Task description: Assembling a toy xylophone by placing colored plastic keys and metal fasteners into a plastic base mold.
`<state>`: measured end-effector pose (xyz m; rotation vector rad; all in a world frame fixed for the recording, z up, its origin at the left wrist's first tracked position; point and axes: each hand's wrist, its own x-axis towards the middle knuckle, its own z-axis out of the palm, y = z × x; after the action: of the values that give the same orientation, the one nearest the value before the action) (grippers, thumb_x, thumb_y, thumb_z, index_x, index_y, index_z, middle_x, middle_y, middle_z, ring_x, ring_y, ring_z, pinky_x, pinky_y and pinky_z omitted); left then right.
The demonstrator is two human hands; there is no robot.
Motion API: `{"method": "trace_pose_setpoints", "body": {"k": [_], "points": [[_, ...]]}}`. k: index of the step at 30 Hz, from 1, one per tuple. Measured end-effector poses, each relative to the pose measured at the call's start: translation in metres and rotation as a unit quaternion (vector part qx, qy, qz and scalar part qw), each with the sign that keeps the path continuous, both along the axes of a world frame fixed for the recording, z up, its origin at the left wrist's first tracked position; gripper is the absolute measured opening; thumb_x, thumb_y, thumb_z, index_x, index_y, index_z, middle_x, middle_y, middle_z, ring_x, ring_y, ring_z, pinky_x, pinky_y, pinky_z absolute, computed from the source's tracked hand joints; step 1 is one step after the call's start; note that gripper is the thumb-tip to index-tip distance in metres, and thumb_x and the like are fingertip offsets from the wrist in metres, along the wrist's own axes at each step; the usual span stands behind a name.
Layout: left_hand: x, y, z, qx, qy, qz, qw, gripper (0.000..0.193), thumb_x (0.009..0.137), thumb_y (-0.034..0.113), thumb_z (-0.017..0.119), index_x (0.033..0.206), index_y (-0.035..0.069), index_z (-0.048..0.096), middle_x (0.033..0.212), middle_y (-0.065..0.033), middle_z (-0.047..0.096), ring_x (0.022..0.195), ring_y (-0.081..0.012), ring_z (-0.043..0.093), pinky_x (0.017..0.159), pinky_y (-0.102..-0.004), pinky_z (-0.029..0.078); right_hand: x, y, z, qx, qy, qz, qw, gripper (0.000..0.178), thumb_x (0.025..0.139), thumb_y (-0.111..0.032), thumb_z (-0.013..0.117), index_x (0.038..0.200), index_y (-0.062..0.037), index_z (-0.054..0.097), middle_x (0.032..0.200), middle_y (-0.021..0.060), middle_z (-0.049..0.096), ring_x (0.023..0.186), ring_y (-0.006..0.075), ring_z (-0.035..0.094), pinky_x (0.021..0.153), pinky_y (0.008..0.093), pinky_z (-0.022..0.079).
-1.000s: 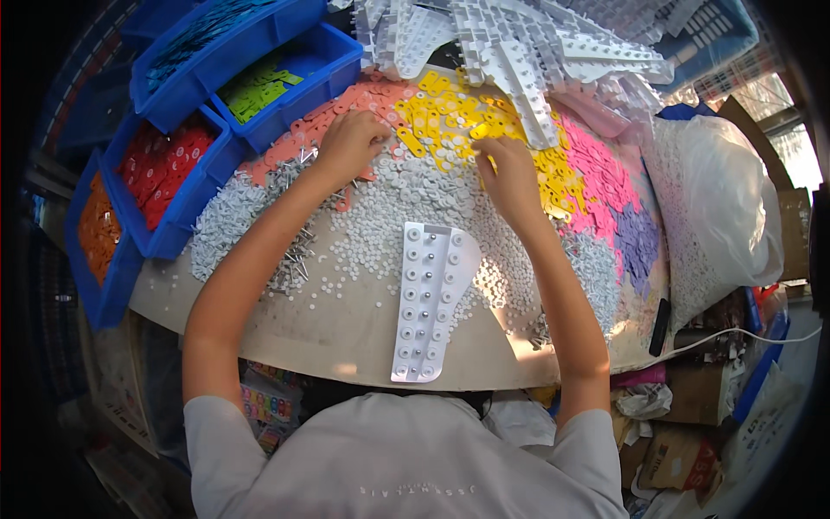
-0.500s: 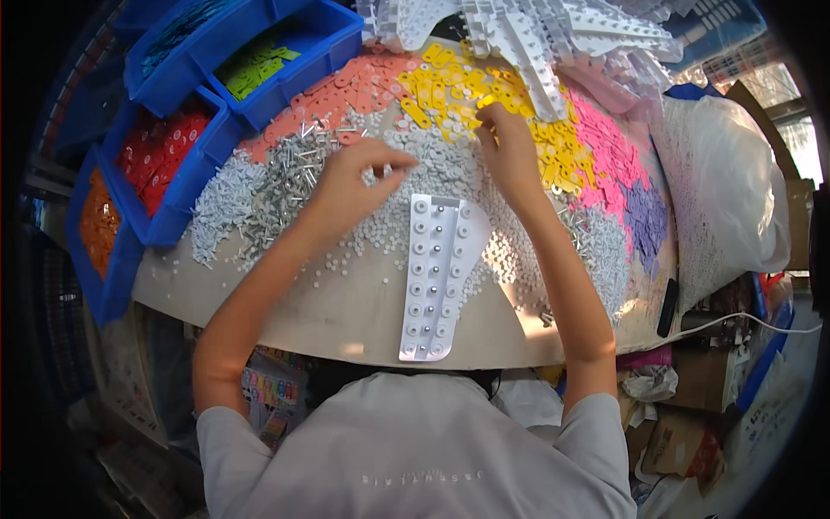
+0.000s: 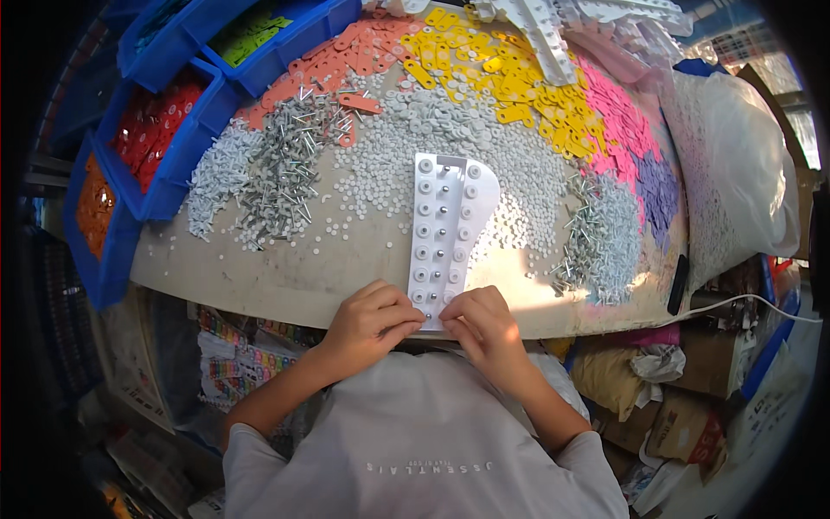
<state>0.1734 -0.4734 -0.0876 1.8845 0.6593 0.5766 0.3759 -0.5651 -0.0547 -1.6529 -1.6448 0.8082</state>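
A white plastic jig (image 3: 455,216), curved on its right side, lies on the table edge in front of me. Rows of small round white pieces run along both its sides, with metal studs down its middle channel. At its near left corner, my left hand (image 3: 373,324) is closed, thumb and fingertips pinched together. My right hand (image 3: 484,327) is pinched at the near right corner. Both sets of fingertips are at the jig's near end, over its last round spots. Whatever small thing either pinch holds is hidden.
Beyond the jig spread loose white discs (image 3: 372,186), metal pins (image 3: 290,173), and salmon (image 3: 346,56), yellow (image 3: 536,86), pink (image 3: 618,125) and purple (image 3: 657,195) flat tags. Blue bins (image 3: 164,203) stand at left. A white plastic bag (image 3: 735,164) bulges at right; a white cable (image 3: 743,299) crosses nearby.
Both hands have come back toward me from the far piles of discs and yellow tags to the jig's near end. The view has shifted slightly.
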Motion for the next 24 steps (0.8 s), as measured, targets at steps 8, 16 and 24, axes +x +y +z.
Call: {"method": "trace_pose_setpoints", "body": {"k": [8, 16, 24], "points": [[0.005, -0.01, -0.005, 0.005, -0.007, 0.059, 0.998, 0.012, 0.079, 0.003, 0.076, 0.088, 0.005, 0.069, 0.081, -0.0072, 0.063, 0.075, -0.0256, 0.062, 0.066, -0.0361, 0.05, -0.004, -0.004, 0.0, 0.011, 0.006, -0.02, 1.0, 0.013, 0.08, 0.004, 0.07, 0.091, -0.0024, 0.065, 0.088, 0.0083, 0.063, 0.085, 0.028, 0.056, 0.079, 0.0379, 0.045], [0.001, -0.011, -0.02, 0.28, -0.015, 0.041, 0.959, 0.02, 0.072, 0.007, 0.083, 0.088, 0.007, 0.071, 0.078, -0.0025, 0.06, 0.069, -0.0227, 0.058, 0.06, -0.0361, 0.045, -0.005, -0.006, -0.007, 0.025, -0.049, -0.029, 0.998, 0.013, 0.079, 0.002, 0.071, 0.09, -0.0027, 0.065, 0.088, 0.0086, 0.063, 0.085, 0.0286, 0.056, 0.079, 0.0386, 0.046], [0.003, -0.014, -0.027, 0.218, -0.058, 0.068, 0.972, 0.019, 0.072, 0.011, 0.082, 0.088, 0.007, 0.072, 0.077, -0.001, 0.059, 0.07, -0.0208, 0.058, 0.059, -0.0347, 0.046, -0.006, -0.018, -0.034, 0.133, -0.143, -0.022, 0.981, 0.018, 0.075, -0.002, 0.077, 0.089, -0.0064, 0.067, 0.09, 0.0053, 0.062, 0.086, 0.0279, 0.058, 0.078, 0.0389, 0.047]]}}
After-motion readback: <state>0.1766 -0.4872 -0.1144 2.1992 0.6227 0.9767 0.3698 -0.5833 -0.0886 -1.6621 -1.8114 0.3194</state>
